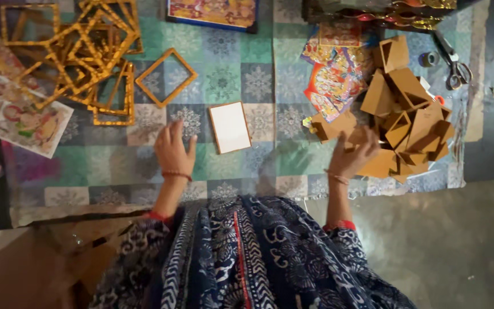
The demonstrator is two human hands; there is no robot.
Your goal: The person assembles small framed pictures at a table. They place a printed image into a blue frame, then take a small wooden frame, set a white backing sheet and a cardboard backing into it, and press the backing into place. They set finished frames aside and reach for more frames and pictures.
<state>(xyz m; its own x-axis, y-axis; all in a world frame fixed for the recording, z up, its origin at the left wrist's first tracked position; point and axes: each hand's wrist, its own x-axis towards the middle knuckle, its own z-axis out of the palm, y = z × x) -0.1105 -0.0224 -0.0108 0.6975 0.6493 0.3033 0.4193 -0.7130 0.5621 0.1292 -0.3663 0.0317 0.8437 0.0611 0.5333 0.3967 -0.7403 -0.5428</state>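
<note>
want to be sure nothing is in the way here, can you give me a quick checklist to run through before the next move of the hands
1. Right hand has hold of a brown backing piece from the cardboard pile: cannot tell, the fingers touch the pile's edge but the grip is blurred.
2. Left hand free: ok, it is open and flat on the patterned cloth, holding nothing.
3. White-faced panel clear to pick up: ok, it lies flat between the hands, uncovered.
4. A gold frame lies loose from the heap: ok, one sits apart.
5. Scissors away from the hands: ok, they lie beyond the pile.
</note>
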